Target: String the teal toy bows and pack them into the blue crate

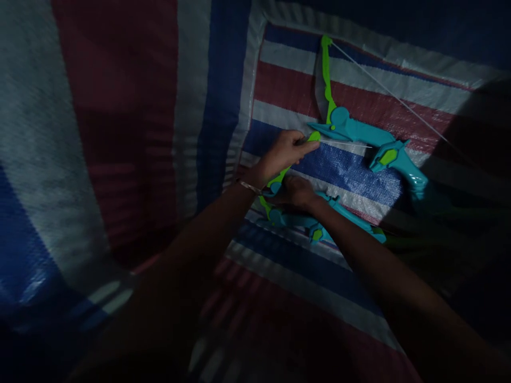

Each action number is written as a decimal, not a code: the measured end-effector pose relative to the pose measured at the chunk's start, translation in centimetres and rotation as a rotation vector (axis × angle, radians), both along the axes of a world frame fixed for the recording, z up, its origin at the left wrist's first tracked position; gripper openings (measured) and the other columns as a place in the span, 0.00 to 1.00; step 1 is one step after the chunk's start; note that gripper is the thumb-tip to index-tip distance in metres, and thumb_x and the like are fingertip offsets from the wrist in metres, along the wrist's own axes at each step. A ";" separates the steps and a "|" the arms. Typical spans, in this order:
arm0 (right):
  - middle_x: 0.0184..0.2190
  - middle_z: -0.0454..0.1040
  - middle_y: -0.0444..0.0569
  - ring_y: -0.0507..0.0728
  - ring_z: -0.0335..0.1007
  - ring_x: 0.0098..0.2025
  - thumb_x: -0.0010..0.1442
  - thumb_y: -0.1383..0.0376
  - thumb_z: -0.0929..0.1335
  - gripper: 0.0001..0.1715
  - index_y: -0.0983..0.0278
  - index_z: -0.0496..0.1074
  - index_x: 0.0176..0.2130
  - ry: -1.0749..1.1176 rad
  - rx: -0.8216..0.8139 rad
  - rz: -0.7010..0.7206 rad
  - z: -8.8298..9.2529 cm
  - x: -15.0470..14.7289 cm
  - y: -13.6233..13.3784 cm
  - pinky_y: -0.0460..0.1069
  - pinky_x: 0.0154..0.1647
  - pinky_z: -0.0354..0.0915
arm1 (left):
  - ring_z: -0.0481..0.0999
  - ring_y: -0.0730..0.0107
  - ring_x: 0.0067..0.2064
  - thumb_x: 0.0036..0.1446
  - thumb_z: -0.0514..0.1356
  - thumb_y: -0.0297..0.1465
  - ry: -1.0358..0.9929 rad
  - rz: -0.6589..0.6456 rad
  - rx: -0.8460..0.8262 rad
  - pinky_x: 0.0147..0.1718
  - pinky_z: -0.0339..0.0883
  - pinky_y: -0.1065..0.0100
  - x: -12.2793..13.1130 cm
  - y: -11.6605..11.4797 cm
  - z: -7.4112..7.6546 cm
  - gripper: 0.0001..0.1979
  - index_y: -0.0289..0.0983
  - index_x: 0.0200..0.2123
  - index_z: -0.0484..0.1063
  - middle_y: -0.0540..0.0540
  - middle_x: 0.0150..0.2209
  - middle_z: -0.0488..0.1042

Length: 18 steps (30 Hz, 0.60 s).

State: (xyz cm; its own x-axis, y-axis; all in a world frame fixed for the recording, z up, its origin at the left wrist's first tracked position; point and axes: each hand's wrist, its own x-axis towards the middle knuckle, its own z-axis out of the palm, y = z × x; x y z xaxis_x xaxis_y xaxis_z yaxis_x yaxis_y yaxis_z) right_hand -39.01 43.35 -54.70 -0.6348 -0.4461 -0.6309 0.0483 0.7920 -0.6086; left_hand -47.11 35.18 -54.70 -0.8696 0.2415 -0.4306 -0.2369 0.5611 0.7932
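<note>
Two toy bows with teal bodies and lime green limbs lie inside a striped woven bag. My left hand (pixel 285 151) is closed on the green limb tip of the lower toy bow (pixel 353 215), with a white string running right from that tip. Just below, my right hand (pixel 298 191) is closed around the same bow near where the green limb meets the teal body; its fingers are mostly hidden. Farther up lies the upper toy bow (pixel 363 130), untouched, its green limb pointing away and its string stretching diagonally to the right.
Red, white and blue striped woven sheeting (pixel 287 85) forms the bag's bottom. A tall striped side wall (pixel 191 106) rises at the left, and another edge runs along the back. Deep shadow covers the right side and hides the bows' far ends.
</note>
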 end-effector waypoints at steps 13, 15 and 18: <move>0.57 0.77 0.63 0.68 0.73 0.61 0.64 0.42 0.76 0.38 0.70 0.78 0.56 0.144 0.050 -0.049 -2.2 1.7 -1.2 0.56 0.64 0.67 | 0.73 0.72 0.24 0.72 0.59 0.38 -0.076 0.926 0.045 0.27 0.70 0.71 1.2 -8.8 -1.9 0.16 0.37 0.31 0.69 0.51 0.25 0.72; 0.58 0.75 0.65 0.69 0.70 0.63 0.65 0.42 0.76 0.41 0.72 0.75 0.59 0.204 0.021 -0.048 -3.0 2.3 -1.3 0.57 0.65 0.65 | 0.74 0.75 0.26 0.73 0.58 0.36 -0.126 1.028 0.071 0.30 0.73 0.72 1.5 -9.1 -2.4 0.15 0.37 0.31 0.69 0.52 0.26 0.72; 0.59 0.73 0.68 0.70 0.69 0.61 0.67 0.44 0.74 0.40 0.75 0.73 0.59 0.297 0.008 -0.035 -4.1 3.0 -1.2 0.59 0.65 0.65 | 0.73 0.79 0.27 0.74 0.56 0.34 -0.131 1.065 0.063 0.33 0.73 0.75 1.3 -8.7 -3.1 0.14 0.37 0.33 0.68 0.53 0.27 0.72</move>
State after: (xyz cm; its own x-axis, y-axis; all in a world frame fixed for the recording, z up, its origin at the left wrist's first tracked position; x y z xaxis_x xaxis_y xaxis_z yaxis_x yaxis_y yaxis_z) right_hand -36.00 42.19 -58.82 -0.8069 -0.4166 -0.4188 -0.1036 0.7978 -0.5939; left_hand -45.86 26.46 -57.84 -0.5936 -0.5888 -0.5486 -0.6648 -0.0253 0.7466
